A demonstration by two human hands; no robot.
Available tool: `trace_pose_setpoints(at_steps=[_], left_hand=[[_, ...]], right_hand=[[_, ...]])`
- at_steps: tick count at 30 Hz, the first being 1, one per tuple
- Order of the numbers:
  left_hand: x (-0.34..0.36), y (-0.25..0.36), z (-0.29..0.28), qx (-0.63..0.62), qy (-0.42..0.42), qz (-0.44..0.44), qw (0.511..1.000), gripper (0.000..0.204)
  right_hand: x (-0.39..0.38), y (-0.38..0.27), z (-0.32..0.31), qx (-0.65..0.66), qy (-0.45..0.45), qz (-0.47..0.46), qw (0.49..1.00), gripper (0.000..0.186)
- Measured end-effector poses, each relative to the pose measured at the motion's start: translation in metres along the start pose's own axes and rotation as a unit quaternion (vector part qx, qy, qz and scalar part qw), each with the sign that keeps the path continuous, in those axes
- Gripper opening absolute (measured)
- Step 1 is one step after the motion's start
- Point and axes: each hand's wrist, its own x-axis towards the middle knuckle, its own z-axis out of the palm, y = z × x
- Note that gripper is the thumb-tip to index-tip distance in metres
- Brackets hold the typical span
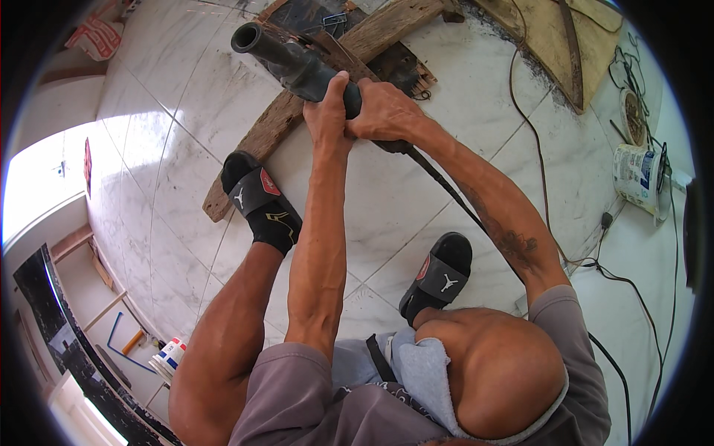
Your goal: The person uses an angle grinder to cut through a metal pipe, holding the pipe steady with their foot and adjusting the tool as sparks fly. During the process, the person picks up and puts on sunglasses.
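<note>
Power tool, dark grey and long-bodied, held low over one weathered wooden plank lying across a white marble-tiled floor; left hand and right hand both closed tight round its rear grip. Two feet in black sandals, the left one pinning the plank. One paint can and black cables at right; sunlit doorway at left.

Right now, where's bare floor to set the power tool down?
Free: marble floor between the wooden plank and the right slipper; also the tiles left of the left slipper. Crowded: right side, with cords, a paint can and boards. Both the left hand and right hand grip the power tool.
</note>
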Motion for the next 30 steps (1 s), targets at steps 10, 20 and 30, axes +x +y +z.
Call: trace_pose_setpoints(at_steps=[10, 20, 30], left_hand=[[0.003, -0.003, -0.004, -0.006, -0.008, 0.003, 1.0, 0.039], [-0.002, 0.0, 0.002, -0.007, -0.001, 0.004, 1.0, 0.034], [-0.003, -0.001, 0.003, -0.004, -0.001, 0.011, 1.0, 0.039]], right_hand=[[-0.001, 0.0, 0.001, 0.006, 0.007, 0.004, 1.0, 0.065], [-0.007, -0.007, -0.006, 0.013, -0.003, 0.028, 1.0, 0.059], [-0.002, 0.003, 0.003, 0.009, 0.018, 0.013, 1.0, 0.062]])
